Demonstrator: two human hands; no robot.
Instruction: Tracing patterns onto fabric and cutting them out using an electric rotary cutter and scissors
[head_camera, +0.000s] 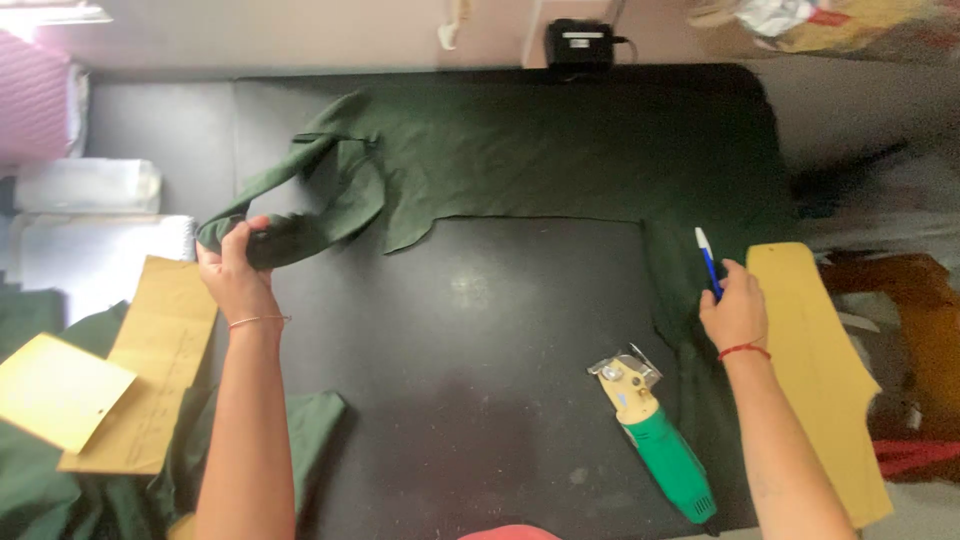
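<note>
We start with the black counter, our landmark. Across its far half lies the green cloth, spread flat with a rectangular piece cut out. At the counter's left edge our left hand closes round a bunched strip of that cloth, lifting it clear. Off the right edge lies a yellow pattern, flat as if for tracing. Near the front edge rests a green cutter, unheld. Our right hand grips a blue pen, tip pointing away.
</note>
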